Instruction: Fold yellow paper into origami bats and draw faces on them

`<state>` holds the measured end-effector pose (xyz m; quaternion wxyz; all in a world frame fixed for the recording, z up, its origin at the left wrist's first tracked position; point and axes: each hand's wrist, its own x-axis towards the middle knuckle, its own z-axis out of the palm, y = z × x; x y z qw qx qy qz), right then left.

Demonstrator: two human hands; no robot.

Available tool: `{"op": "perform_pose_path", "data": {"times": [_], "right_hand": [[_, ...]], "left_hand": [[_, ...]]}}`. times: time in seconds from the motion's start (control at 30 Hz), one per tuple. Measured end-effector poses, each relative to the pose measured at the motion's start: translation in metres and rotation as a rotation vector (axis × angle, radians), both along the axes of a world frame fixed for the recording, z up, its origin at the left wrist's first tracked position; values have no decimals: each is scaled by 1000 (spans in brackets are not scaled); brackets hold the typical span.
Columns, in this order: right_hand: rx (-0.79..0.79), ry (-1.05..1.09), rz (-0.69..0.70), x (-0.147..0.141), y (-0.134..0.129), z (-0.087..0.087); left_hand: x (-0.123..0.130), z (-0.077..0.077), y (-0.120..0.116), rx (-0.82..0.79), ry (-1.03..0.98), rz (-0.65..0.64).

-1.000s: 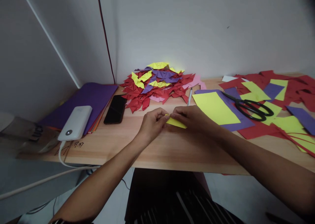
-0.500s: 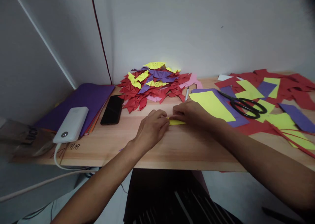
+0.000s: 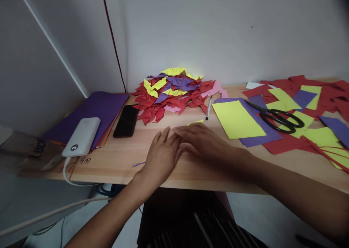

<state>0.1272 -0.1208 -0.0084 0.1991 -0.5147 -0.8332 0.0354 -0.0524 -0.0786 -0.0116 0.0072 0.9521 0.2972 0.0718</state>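
My left hand (image 3: 163, 156) lies on the table with its fingers stretched and somewhat apart, holding nothing that shows. Its thumb side meets the fingertips of my right hand (image 3: 200, 140), which is laid flat with straight fingers. Beyond the right hand's knuckles a thin edge of yellow paper (image 3: 196, 123) sticks out; most of it is hidden under that hand. Further off is a pile of folded paper pieces (image 3: 174, 108) in red, purple, yellow and pink, some with small drawn faces. A capped marker pen (image 3: 209, 108) rests between the pile and a stack of yellow sheets (image 3: 238, 119).
Black-handled scissors (image 3: 283, 119) lie on cut paper scraps (image 3: 313, 102) at the right. On the left are a phone (image 3: 125, 120), and a white power bank (image 3: 83, 135) with a cable on purple sheets (image 3: 100, 104). The wooden table (image 3: 114, 168) meets a wall behind.
The right hand has gone from a closed grip to lying flat over the yellow paper. The left hand's fingers have straightened and spread, and it sits slightly nearer to me.
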Motion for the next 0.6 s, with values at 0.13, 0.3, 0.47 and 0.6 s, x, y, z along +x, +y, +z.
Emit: {"op": "perform_pose_path", "data": {"times": [0.13, 0.3, 0.47, 0.6], "right_hand": [[-37, -77, 12, -15, -11, -14], [16, -218, -131, -14, -16, -23], [64, -325, -213, -11, -20, -24], [62, -373, -279, -10, -20, -18]], "left_hand": [[-4, 1, -2, -35, 31, 63], [-5, -4, -3, -35, -10, 70], [-7, -7, -2, -46, -45, 77], [-8, -8, -2, -54, -80, 72]]}}
